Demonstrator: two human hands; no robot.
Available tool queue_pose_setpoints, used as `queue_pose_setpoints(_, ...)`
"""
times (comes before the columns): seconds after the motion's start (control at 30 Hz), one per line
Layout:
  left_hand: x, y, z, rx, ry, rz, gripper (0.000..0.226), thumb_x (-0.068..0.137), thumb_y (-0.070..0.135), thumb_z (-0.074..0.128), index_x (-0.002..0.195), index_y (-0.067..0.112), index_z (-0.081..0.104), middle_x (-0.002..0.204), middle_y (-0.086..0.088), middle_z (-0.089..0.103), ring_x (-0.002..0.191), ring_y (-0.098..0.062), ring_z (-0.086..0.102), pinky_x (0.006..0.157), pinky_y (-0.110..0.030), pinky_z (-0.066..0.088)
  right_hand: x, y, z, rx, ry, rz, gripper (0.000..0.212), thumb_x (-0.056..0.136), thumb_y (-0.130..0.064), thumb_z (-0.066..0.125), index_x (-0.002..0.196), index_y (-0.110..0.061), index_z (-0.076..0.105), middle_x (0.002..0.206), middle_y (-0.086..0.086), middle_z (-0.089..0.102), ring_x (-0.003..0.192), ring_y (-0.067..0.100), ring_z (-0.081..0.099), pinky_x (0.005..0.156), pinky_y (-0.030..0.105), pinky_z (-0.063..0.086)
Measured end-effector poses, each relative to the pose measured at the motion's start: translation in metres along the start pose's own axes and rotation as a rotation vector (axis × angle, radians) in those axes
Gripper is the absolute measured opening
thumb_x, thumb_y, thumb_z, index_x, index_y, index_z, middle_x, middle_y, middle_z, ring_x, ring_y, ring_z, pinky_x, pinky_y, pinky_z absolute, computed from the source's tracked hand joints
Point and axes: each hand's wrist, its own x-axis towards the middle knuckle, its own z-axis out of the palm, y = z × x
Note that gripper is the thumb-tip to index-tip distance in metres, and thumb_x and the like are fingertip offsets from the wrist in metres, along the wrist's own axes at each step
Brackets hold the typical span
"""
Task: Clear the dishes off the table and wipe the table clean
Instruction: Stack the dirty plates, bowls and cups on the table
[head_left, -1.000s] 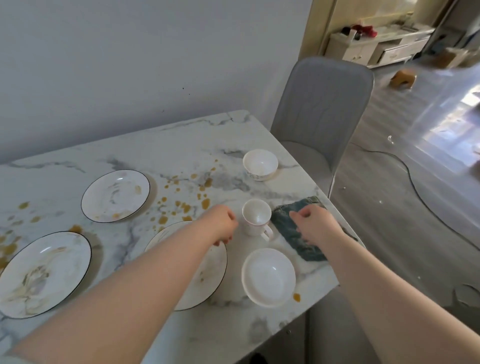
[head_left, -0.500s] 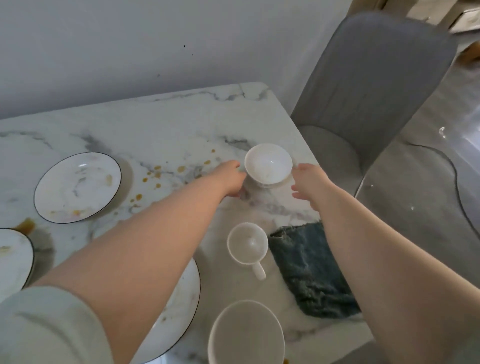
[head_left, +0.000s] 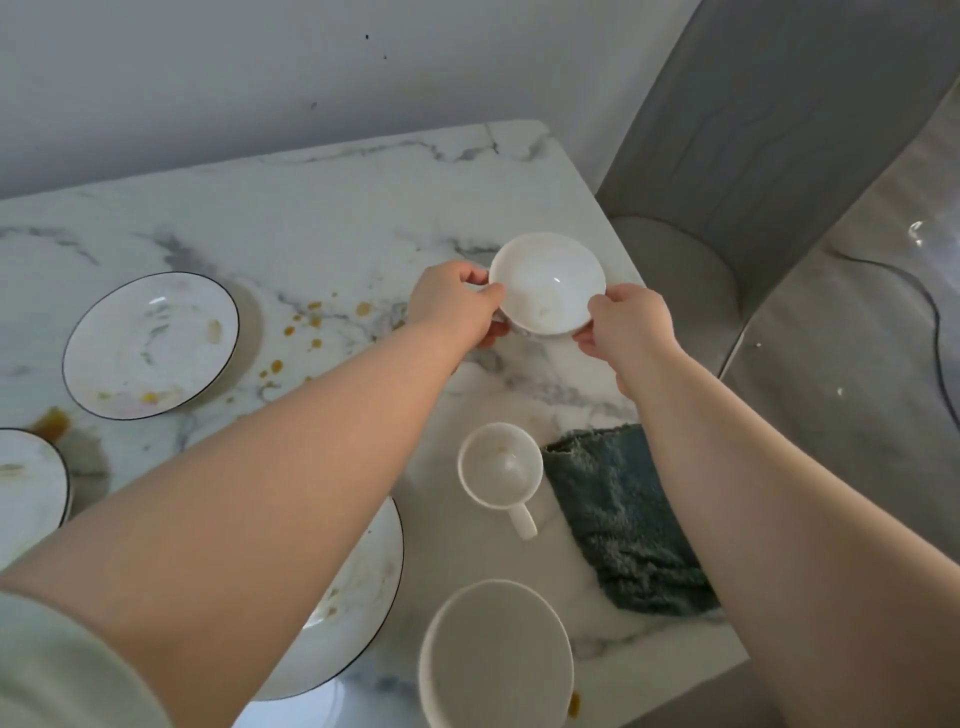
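I had both grips on the small white bowl (head_left: 548, 283) near the far right corner of the desk (head_left: 337, 208); the left grip (head_left: 452, 304) pinched its left rim, thumb on top and fingers curled beneath, and the right grip (head_left: 631, 322) clamped the near right rim in the same way; whether the bowl rested on the marble or hung just clear of it I could not tell; I judged it light, stiff glazed ceramic, slick under the fingers and apt to chip, so the rim with fingers hooked under the wall seemed the proper hold, kept level for the faint smear inside; nearer me stood a mug (head_left: 500, 465), a larger bowl (head_left: 496, 654) and a blue-grey cloth (head_left: 623, 519) just beside the mug; soiled plates (head_left: 150, 345) lay to the left, with orange spills (head_left: 314, 322) near them; nesting the small bowl in the larger one looked the sensible next move.
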Motion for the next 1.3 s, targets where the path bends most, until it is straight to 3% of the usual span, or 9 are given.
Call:
queue_pose_setpoints(0.1, -0.026, 0.011, -0.019, 0.002, 0.003, 0.055, 0.013, 0.087, 0.008, 0.058, 0.083, 0.02, 0.058, 0.081, -0.011, 0.07, 0.06, -0.021, 0.071, 0.059, -0.032, 0.059, -0.028, -0.01, -0.013, -0.08, 0.048, -0.092, 0.028, 0.084, -0.013, 0.042, 0.098, 0.001, 0.062, 0.071, 0.009, 0.069, 0.081, 0.035, 0.07, 0.079, 0.053, 0.057)
queue_pose_setpoints(0.3, -0.106, 0.013, -0.062, 0.082, -0.076, 0.17, 0.016, 0.083, 0.005, 0.057, 0.088, 0.018, 0.065, 0.076, -0.014, 0.071, 0.062, -0.022, 0.072, 0.062, -0.033, 0.06, -0.121, -0.011, -0.037, -0.303, 0.079, -0.199, 0.026, 0.081, -0.022, 0.042, 0.091, -0.006, 0.06, 0.08, 0.012, 0.073, 0.081, 0.034, 0.07, 0.077, 0.052, 0.057)
queue_pose_setpoints(0.4, -0.154, -0.002, -0.082, 0.131, -0.158, 0.169, 0.014, 0.083, 0.003, 0.057, 0.087, 0.01, 0.068, 0.072, -0.014, 0.071, 0.06, -0.02, 0.071, 0.058, -0.029, 0.059, -0.177, 0.005, -0.044, -0.325, 0.087, -0.198, 0.023, 0.081, -0.02, 0.044, 0.081, -0.006, 0.063, 0.068, 0.006, 0.072, 0.072, 0.029, 0.071, 0.076, 0.047, 0.058)
queue_pose_setpoints(0.5, -0.199, -0.028, -0.097, 0.197, -0.234, 0.164, 0.012, 0.085, 0.002, 0.056, 0.084, 0.007, 0.067, 0.071, -0.015, 0.072, 0.062, -0.021, 0.072, 0.061, -0.031, 0.06, -0.227, 0.035, -0.043, -0.279, 0.064, -0.152, 0.023, 0.085, -0.018, 0.046, 0.087, 0.0, 0.061, 0.067, 0.008, 0.072, 0.063, 0.023, 0.071, 0.075, 0.045, 0.059)
queue_pose_setpoints(0.67, -0.241, -0.084, -0.102, 0.214, -0.271, 0.093, 0.015, 0.082, 0.001, 0.054, 0.09, 0.0, 0.067, 0.076, -0.019, 0.072, 0.063, -0.025, 0.072, 0.064, -0.036, 0.062, -0.279, 0.082, -0.027, -0.344, 0.037, -0.054, 0.016, 0.084, -0.02, 0.047, 0.082, -0.007, 0.056, 0.065, 0.005, 0.072, 0.076, 0.03, 0.07, 0.077, 0.043, 0.057)
queue_pose_setpoints(0.73, -0.246, -0.104, -0.1, 0.241, -0.268, 0.086, 0.018, 0.08, 0.003, 0.054, 0.089, 0.005, 0.069, 0.076, -0.017, 0.073, 0.064, -0.026, 0.073, 0.069, -0.042, 0.061, -0.289, 0.095, -0.02, -0.381, 0.022, -0.023, 0.012, 0.084, -0.02, 0.046, 0.079, -0.011, 0.052, 0.075, 0.008, 0.072, 0.079, 0.029, 0.068, 0.076, 0.037, 0.055)
queue_pose_setpoints(0.87, -0.251, -0.13, -0.092, 0.283, -0.231, 0.077, 0.02, 0.079, 0.005, 0.053, 0.077, 0.018, 0.067, 0.075, -0.015, 0.072, 0.065, -0.027, 0.073, 0.07, -0.045, 0.061, -0.293, 0.111, -0.01, -0.506, -0.006, -0.023, 0.011, 0.087, -0.02, 0.042, 0.085, -0.012, 0.05, 0.086, 0.006, 0.064, 0.072, 0.021, 0.058, 0.053, 0.028, 0.041)
queue_pose_setpoints(1.0, -0.246, -0.147, -0.083, 0.376, -0.175, 0.103, 0.019, 0.076, 0.009, 0.054, 0.073, 0.024, 0.064, 0.073, -0.008, 0.073, 0.067, -0.025, 0.073, 0.073, -0.041, 0.06, -0.285, 0.119, 0.0, -0.629, -0.024, -0.036, 0.012, 0.092, -0.018, 0.04, 0.098, -0.013, 0.049, 0.085, 0.003, 0.056, 0.078, 0.022, 0.059, 0.062, 0.029, 0.044)
queue_pose_setpoints(1.3, -0.247, -0.143, -0.067, 0.679, -0.138, 0.164, 0.017, 0.08, 0.009, 0.049, 0.072, 0.007, 0.064, 0.077, -0.015, 0.069, 0.077, -0.031, 0.067, 0.07, -0.037, 0.055, -0.268, 0.126, -0.002, -0.844, -0.093, -0.081, 0.014, 0.092, -0.017, 0.041, 0.099, -0.013, 0.053, 0.087, 0.003, 0.057, 0.087, 0.027, 0.06, 0.071, 0.035, 0.05)
